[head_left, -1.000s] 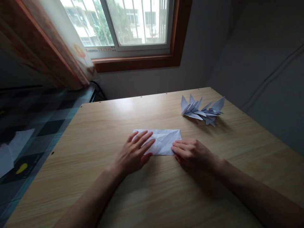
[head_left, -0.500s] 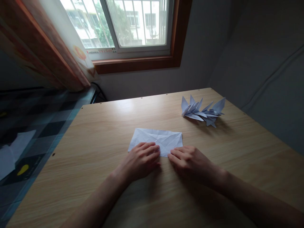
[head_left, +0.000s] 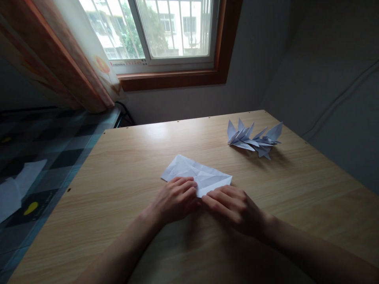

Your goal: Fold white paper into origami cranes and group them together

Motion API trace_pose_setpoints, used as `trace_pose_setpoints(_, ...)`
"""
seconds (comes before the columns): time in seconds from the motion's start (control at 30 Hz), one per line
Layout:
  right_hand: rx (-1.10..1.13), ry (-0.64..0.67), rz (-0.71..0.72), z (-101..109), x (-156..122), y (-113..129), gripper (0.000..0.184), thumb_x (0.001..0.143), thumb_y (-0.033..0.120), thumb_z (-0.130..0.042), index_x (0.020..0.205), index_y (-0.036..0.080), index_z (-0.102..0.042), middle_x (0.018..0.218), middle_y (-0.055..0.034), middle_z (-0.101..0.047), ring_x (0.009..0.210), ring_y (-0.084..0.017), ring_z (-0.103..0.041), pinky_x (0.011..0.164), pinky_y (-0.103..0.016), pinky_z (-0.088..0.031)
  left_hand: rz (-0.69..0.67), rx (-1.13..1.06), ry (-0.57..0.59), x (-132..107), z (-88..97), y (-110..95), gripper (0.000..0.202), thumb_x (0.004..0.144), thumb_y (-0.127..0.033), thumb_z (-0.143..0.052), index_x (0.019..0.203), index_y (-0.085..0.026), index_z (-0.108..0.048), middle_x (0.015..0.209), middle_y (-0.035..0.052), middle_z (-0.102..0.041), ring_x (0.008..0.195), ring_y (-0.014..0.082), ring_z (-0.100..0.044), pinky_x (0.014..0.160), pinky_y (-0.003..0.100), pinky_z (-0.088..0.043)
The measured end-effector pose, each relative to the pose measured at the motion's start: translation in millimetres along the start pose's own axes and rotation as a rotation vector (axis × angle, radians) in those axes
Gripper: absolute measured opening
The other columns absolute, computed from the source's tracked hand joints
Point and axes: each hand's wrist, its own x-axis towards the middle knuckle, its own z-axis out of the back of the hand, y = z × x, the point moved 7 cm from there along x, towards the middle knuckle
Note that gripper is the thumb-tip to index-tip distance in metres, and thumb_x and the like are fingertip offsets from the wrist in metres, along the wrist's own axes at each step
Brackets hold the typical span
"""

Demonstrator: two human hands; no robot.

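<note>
Left hand (head_left: pixel 179 198) and right hand (head_left: pixel 228 204), each in a narrow grip, hold the folded paper's (head_left: pixel 192 169) near edge. Its long axis slants from far left to near right.

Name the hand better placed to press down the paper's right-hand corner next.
The right hand, I'd judge: its fingers lie along the near edge of the white paper, just below that corner. The left hand sits at the paper's near side, farther left.
</note>
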Motion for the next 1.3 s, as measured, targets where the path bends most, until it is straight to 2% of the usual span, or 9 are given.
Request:
trace_pose_setpoints(0.17, 0.150, -0.009, -0.029, -12, -7, -17, 0.028, 0.095, 0.017, -0.046, 0.121, 0.013, -0.055, 0.087, -0.0080, -0.072, 0.077, -0.020, -0.066, 0.066, -0.031, -0.053, 0.010, -0.004, -0.060, -1, 3.6, 3, 0.010, 0.090, -0.016, -0.053, 0.081, -0.019, -0.057, 0.089, 0.0028, -0.070, 0.090, 0.0165, -0.064, 0.080, 0.030, -0.047)
trace_pose_setpoints(0.4, 0.250, -0.048, -0.514, -25, -29, -60, 0.039, 0.093, 0.017, -0.048, 0.132, 0.018, -0.047, 0.104, -0.0108, -0.072, 0.083, -0.022, -0.069, 0.071, -0.032, -0.056, 0.091, 0.041, -0.057, -1, 3.2, 10, 0.023, 0.091, -0.025, -0.054, 0.069, -0.018, -0.055, 0.071, 0.0023, -0.061, 0.067, 0.0145, -0.051, 0.063, 0.028, -0.040)
trace_pose_setpoints(0.5, 0.229, -0.015, -0.592, -32, -31, -64, 0.047, 0.092, 0.017, -0.048, 0.139, 0.018, -0.041, 0.110, -0.0113, -0.070, 0.088, -0.024, -0.068, 0.074, -0.036, -0.057, 0.127, 0.072, -0.042, -2, 0.8, 12, 0.027, 0.092, -0.027, -0.052, 0.067, -0.018, -0.054, 0.069, 0.0025, -0.059, 0.066, 0.0153, -0.050, 0.062, 0.029, -0.039)
trace_pose_setpoints(0.63, 0.191, 0.062, -0.567, -37, -27, -64, 0.042, 0.092, 0.017, -0.048, 0.134, 0.018, -0.047, 0.122, -0.0131, -0.063, 0.107, -0.026, -0.061, 0.088, -0.041, -0.054, 0.194, 0.079, -0.047, -4, -1.5, 18, 0.018, 0.092, -0.032, -0.054, 0.094, -0.016, -0.062, 0.083, 0.0055, -0.066, 0.075, 0.0185, -0.056, 0.070, 0.032, -0.044)
trace_pose_setpoints(0.73, 0.083, 0.095, -0.541, -35, -25, -63, 0.032, 0.092, 0.019, -0.051, 0.123, 0.017, -0.058, 0.123, -0.0148, -0.061, 0.111, -0.029, -0.058, 0.094, -0.047, -0.051, 0.166, 0.107, 0.007, -4, -6.5, 17, 0.034, 0.093, -0.031, -0.053, 0.124, -0.019, -0.057, 0.116, 0.0098, -0.066, 0.098, 0.0232, -0.059, 0.084, 0.038, -0.046)
trace_pose_setpoints(0.93, 0.026, 0.169, -0.271, -43, -14, -40, 0.045, 0.094, 0.009, -0.035, 0.137, 0.003, -0.046, 0.142, -0.0219, -0.049, 0.136, -0.029, -0.041, 0.109, -0.046, -0.041, 0.160, 0.090, 0.228, -3, -21.4, 18, 0.040, 0.097, -0.030, -0.043, 0.136, -0.024, -0.052, 0.141, 0.0056, -0.055, 0.133, 0.0284, -0.046, 0.107, 0.047, -0.033)
trace_pose_setpoints(1.0, 0.084, 0.237, -0.224, -52, -12, -33, 0.051, 0.097, 0.021, -0.039, 0.142, -0.001, -0.038, 0.146, -0.0240, -0.044, 0.140, -0.029, -0.036, 0.112, -0.045, -0.038, 0.169, 0.071, 0.297, -5, -24.8, 19, 0.046, 0.098, -0.038, -0.042, 0.142, -0.023, -0.045, 0.146, 0.0063, -0.049, 0.138, 0.0290, -0.040, 0.111, 0.048, -0.028)
trace_pose_setpoints(1.13, 0.089, 0.327, -0.263, -64, -13, -33, 0.087, 0.091, 0.063, -0.044, 0.143, -0.006, -0.034, 0.148, -0.0293, -0.037, 0.143, -0.034, -0.030, 0.116, -0.049, -0.030, 0.173, 0.044, 0.436, -9, -30.1, 17, 0.065, 0.096, -0.056, -0.035, 0.152, -0.023, -0.024, 0.157, 0.0066, -0.030, 0.146, 0.0289, -0.023, 0.117, 0.051, -0.015)
trace_pose_setpoints(1.3, 0.041, 0.410, -0.353, -66, -16, -39, 0.097, 0.087, 0.073, -0.035, 0.146, -0.004, -0.032, 0.152, -0.0267, -0.030, 0.145, -0.034, -0.025, 0.119, -0.047, -0.024, 0.232, 0.041, 0.507, -12, -31.2, 15, 0.072, 0.095, -0.062, -0.026, 0.154, -0.022, -0.012, 0.160, 0.0060, -0.018, 0.148, 0.0285, -0.013, 0.118, 0.051, -0.007)
